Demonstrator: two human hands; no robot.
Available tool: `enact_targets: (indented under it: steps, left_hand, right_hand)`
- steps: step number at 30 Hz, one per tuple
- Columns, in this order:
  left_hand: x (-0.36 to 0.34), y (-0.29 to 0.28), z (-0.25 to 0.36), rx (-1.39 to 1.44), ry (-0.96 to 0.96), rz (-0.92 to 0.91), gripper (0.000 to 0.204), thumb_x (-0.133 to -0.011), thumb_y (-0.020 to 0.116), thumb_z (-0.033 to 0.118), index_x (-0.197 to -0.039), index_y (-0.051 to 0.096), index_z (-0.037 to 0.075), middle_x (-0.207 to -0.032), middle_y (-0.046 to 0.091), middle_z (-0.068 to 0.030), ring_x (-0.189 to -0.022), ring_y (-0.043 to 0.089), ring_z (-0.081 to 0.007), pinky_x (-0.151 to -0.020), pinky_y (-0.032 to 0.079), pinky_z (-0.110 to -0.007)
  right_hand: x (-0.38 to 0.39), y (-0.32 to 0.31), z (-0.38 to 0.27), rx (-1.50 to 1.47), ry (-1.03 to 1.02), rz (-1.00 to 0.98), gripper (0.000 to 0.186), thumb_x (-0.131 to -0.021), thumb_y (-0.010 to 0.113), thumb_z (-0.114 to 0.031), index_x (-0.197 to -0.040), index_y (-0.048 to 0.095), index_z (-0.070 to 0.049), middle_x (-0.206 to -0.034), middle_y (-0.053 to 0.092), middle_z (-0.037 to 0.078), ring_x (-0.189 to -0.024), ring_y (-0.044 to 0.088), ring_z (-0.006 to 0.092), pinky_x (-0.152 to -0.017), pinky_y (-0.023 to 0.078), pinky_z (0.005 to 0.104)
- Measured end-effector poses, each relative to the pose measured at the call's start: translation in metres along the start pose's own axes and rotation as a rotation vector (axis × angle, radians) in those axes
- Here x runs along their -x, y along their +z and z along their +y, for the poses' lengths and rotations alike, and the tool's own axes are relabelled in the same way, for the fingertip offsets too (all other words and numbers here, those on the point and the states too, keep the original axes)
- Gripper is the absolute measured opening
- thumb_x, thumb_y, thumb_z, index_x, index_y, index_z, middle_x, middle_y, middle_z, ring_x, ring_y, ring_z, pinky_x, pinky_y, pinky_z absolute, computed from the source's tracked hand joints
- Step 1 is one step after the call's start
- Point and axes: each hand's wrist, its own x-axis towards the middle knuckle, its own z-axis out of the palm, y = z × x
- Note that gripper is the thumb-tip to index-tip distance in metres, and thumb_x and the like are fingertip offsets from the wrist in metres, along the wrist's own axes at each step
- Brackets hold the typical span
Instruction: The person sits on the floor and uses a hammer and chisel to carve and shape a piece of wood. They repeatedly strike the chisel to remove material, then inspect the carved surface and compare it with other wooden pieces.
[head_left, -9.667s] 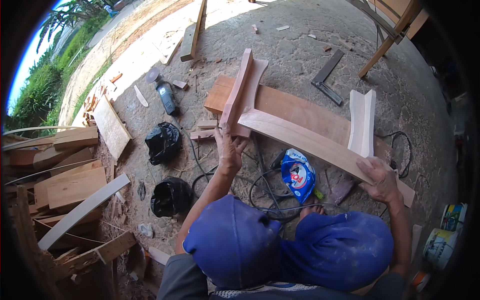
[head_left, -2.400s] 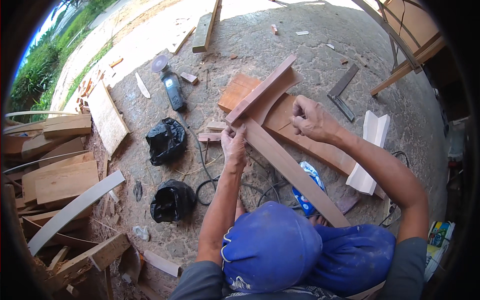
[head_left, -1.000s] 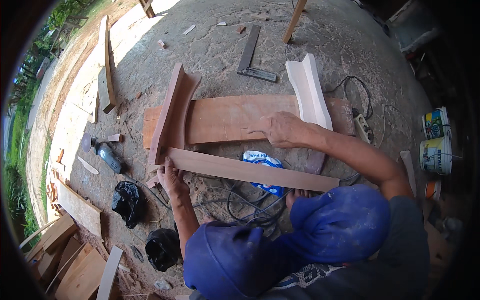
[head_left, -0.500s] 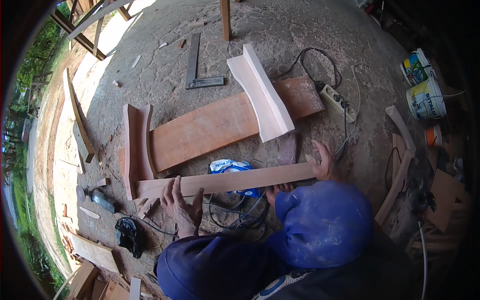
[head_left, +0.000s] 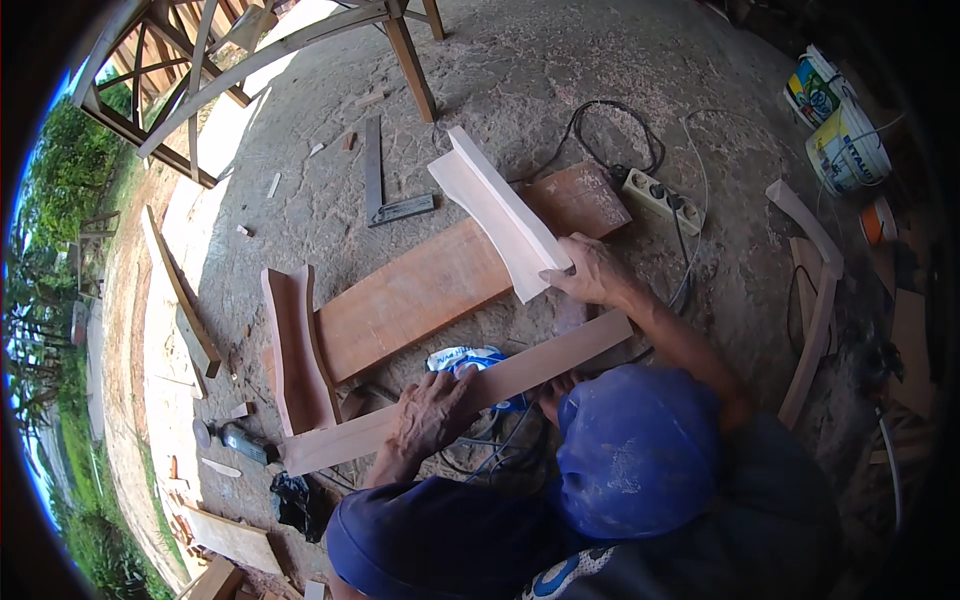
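Note:
My left hand (head_left: pixel 432 415) is closed over the middle of a long, flat wooden strip (head_left: pixel 560 352) lying slantwise before my knees. The fingers of my right hand (head_left: pixel 592 272) grip the near end of a pale curved wooden piece (head_left: pixel 495 215) with a raised strip along it. That piece rests across a wide reddish-brown plank (head_left: pixel 415 290). A similar curved piece (head_left: pixel 298 350) stands at the plank's left end, close to the strip's left end. Partly under the strip is a blue-and-white bag (head_left: pixel 462 358). My bare toes (head_left: pixel 556 395) show beside my blue-covered knee (head_left: pixel 640 450).
An angle grinder (head_left: pixel 240 440) and a black plastic bag (head_left: pixel 298 505) lie at left. Beyond the plank are a carpenter's square (head_left: pixel 376 180) and a power strip (head_left: pixel 662 200) with cables. White buckets (head_left: pixel 848 150) stand far right. Wooden frame legs (head_left: pixel 412 70) rise at the back.
My right hand has left the strip's right end and moved up to the curved piece. My left hand has shifted right along the strip and closed on it. The whole view has turned slightly.

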Motion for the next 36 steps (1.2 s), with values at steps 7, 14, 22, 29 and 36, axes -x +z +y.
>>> enact_targets:
  steps: [7, 14, 22, 29, 36]
  left_hand:
    - [0.062, -0.051, -0.017, 0.018, -0.164, 0.123, 0.077, -0.071, 0.086, 0.031, -0.139, 0.054, 0.016, -0.108, 0.062, -0.0122, -0.102, 0.061, -0.0347, -0.083, 0.051, -0.048]
    - [0.074, -0.054, -0.027, 0.099, -0.337, 0.264, 0.083, -0.066, 0.089, 0.021, -0.140, 0.052, 0.010, -0.111, 0.063, -0.0152, -0.102, 0.063, -0.0374, -0.084, 0.053, -0.047]
    - [0.036, -0.060, -0.035, 0.079, -0.345, 0.195, 0.077, -0.074, 0.084, 0.025, -0.141, 0.052, 0.006, -0.121, 0.065, -0.0171, -0.110, 0.064, -0.0364, -0.093, 0.053, -0.044]
    - [0.029, -0.040, -0.035, 0.118, -0.334, 0.128, 0.083, -0.075, 0.084, 0.026, -0.146, 0.047, 0.005, -0.129, 0.063, -0.0177, -0.117, 0.061, -0.0366, -0.099, 0.050, -0.044]
    - [0.015, -0.039, -0.063, 0.112, -0.255, 0.101, 0.085, -0.075, 0.084, 0.025, -0.148, 0.044, 0.005, -0.127, 0.062, -0.0201, -0.116, 0.061, -0.0384, -0.098, 0.050, -0.045]
  right_hand:
    - [0.003, -0.008, 0.026, -0.015, -0.009, 0.022, 0.043, -0.088, 0.066, -0.035, -0.112, 0.059, 0.000, -0.109, 0.063, 0.024, -0.107, 0.062, 0.0415, -0.093, 0.049, 0.0486]
    - [-0.002, 0.031, 0.043, -0.028, 0.040, 0.360, 0.032, -0.090, 0.066, -0.030, -0.105, 0.058, -0.003, -0.098, 0.065, 0.023, -0.097, 0.065, 0.0429, -0.083, 0.053, 0.0511]
    - [-0.025, 0.023, 0.038, -0.101, -0.072, 0.276, 0.045, -0.089, 0.066, -0.027, -0.125, 0.056, -0.003, -0.116, 0.062, 0.023, -0.115, 0.060, 0.0402, -0.096, 0.050, 0.0480]
    - [-0.006, 0.024, 0.056, -0.114, -0.186, 0.258, 0.078, -0.082, 0.075, -0.015, -0.151, 0.040, -0.010, -0.143, 0.049, 0.020, -0.127, 0.053, 0.0381, -0.108, 0.044, 0.0445]
    - [-0.034, -0.006, 0.041, 0.355, -0.499, 0.141, 0.086, -0.079, 0.076, -0.010, -0.154, 0.035, -0.015, -0.150, 0.045, 0.010, -0.124, 0.055, 0.0324, -0.104, 0.049, 0.0438]
